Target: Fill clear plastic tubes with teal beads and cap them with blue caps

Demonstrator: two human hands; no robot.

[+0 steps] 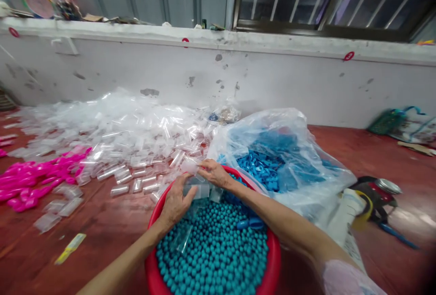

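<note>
A red tub (276, 258) in front of me is filled with small teal balls (211, 240). Over its far rim my left hand (177, 202) curls its thumb and fingers against clear plastic containers (201, 190). Beside it, my right hand (215, 173) has its fingertips pinched at a frosted clear plastic container (190, 165); the exact grip is partly hidden. Another clear container (184, 239) lies on the balls. Blue plastic parts (252, 223) rest at the tub's right inner side, under my right forearm.
Beyond the tub, clear containers (136, 136) spread in a heap toward the white wall (129, 66). A clear bag (306, 149) holds blue parts (262, 168). Pink pieces (44, 174) and a yellow cutter-like item (70, 248) lie left; tape (363, 211) lies right.
</note>
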